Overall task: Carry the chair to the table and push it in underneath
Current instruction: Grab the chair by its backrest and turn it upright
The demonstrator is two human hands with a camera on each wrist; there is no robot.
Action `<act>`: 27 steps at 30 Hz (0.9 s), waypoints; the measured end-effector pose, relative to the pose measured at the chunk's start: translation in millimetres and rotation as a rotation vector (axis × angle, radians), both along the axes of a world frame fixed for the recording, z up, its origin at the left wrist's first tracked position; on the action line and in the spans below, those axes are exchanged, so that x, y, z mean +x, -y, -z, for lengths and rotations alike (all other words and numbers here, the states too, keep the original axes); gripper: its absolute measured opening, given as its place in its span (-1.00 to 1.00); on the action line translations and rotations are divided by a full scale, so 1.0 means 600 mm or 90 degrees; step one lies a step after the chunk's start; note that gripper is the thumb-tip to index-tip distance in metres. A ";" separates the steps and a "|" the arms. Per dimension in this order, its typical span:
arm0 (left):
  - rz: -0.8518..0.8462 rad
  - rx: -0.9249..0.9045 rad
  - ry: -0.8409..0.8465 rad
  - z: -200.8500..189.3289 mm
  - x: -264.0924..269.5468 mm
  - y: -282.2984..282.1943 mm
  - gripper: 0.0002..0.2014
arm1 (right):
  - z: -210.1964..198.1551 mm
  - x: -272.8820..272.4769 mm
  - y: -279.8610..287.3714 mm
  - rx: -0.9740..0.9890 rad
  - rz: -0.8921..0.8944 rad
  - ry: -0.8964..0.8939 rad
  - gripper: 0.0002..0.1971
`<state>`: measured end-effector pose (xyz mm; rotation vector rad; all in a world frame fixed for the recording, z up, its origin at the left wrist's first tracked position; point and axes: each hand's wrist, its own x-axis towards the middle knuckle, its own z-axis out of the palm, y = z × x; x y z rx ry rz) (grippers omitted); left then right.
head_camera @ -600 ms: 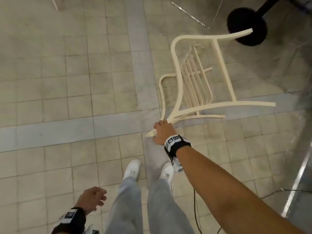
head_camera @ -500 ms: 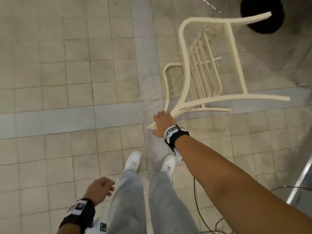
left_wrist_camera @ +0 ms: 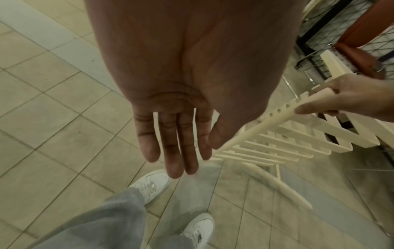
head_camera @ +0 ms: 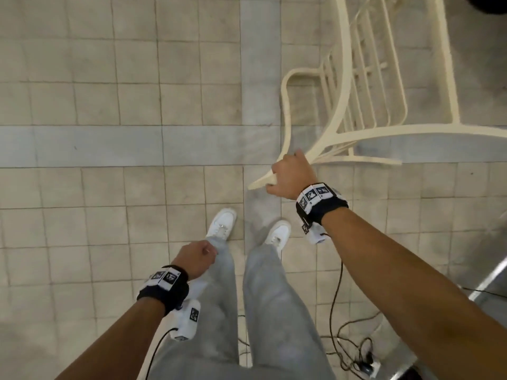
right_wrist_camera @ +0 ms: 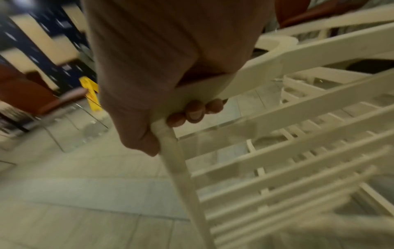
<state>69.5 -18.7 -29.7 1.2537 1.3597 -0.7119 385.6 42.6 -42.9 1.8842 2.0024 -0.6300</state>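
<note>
A cream slatted chair [head_camera: 346, 86] hangs tilted above the tiled floor at the upper right of the head view. My right hand [head_camera: 292, 175] grips the end of its top rail. In the right wrist view the fingers [right_wrist_camera: 194, 112] curl round that rail of the chair [right_wrist_camera: 277, 118]. My left hand [head_camera: 193, 257] is by my left thigh and holds nothing. The left wrist view shows the left hand [left_wrist_camera: 177, 134] with straight fingers, the chair [left_wrist_camera: 266, 123] to its right. No tabletop is in view.
A dark round base [head_camera: 491, 1] is cut off at the top right corner. Loose cables [head_camera: 354, 344] and a metal strip [head_camera: 488, 281] lie at the lower right. Red-brown chairs [right_wrist_camera: 32, 97] and a yellow floor sign [right_wrist_camera: 91, 94] stand further off.
The chair and my right hand now sit larger and further right in view, and the dark base has slid to the top edge. My left hand has swung forward beside my thigh.
</note>
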 end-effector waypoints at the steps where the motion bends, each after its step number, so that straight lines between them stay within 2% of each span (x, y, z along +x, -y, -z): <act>1: 0.008 0.007 0.007 -0.005 0.010 -0.013 -0.83 | -0.023 0.002 0.005 0.027 0.001 -0.014 -0.53; 4: 0.018 0.049 0.021 -0.021 0.042 -0.050 -0.70 | -0.098 0.005 0.025 0.089 0.005 -0.064 -0.55; 7: 0.010 0.101 0.057 -0.037 0.079 -0.082 -0.65 | -0.173 0.010 0.045 0.129 0.020 -0.114 -0.54; 10: 0.055 0.124 0.099 -0.042 0.106 -0.105 -0.25 | -0.244 0.018 0.063 0.169 0.066 -0.187 -0.55; 12: 0.138 0.140 0.099 -0.039 0.116 -0.117 -0.11 | -0.291 0.023 0.075 0.196 0.089 -0.223 -0.56; 14: 0.206 0.141 0.095 -0.046 0.125 -0.126 -0.18 | -0.335 0.028 0.084 0.224 0.117 -0.253 -0.56; 18: 0.209 0.203 0.134 -0.059 0.127 -0.146 -0.63 | -0.383 0.038 0.104 0.256 0.185 -0.283 -0.54; 21: 0.197 0.291 0.166 -0.074 0.123 -0.171 -0.63 | -0.395 0.045 0.120 0.266 0.251 -0.320 -0.57; 27: 0.300 0.447 0.244 -0.145 0.187 -0.222 -0.70 | -0.434 0.104 0.198 0.274 0.434 -0.360 -0.60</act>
